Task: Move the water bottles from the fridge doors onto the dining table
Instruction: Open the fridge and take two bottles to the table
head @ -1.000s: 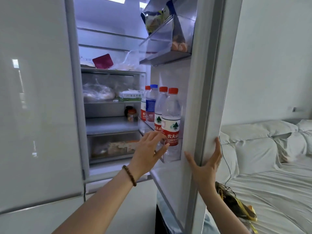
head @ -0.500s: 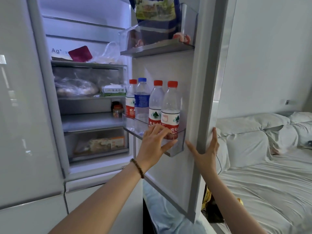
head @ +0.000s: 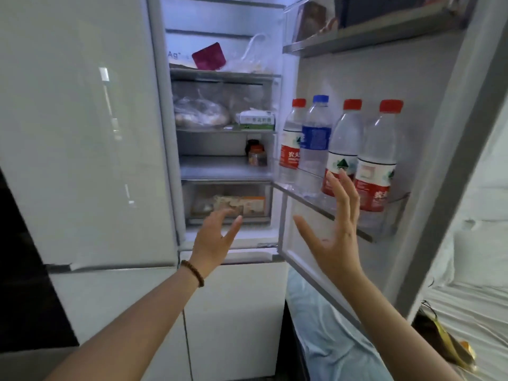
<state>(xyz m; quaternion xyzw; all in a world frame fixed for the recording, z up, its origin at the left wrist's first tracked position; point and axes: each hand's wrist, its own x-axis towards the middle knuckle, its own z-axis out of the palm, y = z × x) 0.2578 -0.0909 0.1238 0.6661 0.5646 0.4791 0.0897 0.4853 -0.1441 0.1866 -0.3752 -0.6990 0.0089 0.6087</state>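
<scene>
Four clear plastic water bottles [head: 341,149] upright behind clear door-shelf rail [head: 324,209] | right hand [head: 334,237] spread, empty, fingertips before rail | left hand [head: 214,239] spread, empty, apart | grey upper door shelf [head: 365,37] overhead

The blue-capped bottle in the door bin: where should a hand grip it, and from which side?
Grip the blue-capped bottle around its labelled waist, coming from the front above the door bin rail. It stands upright with red-capped bottles close on both sides, so fingers likely fit only front and back; then lift straight up.
</scene>
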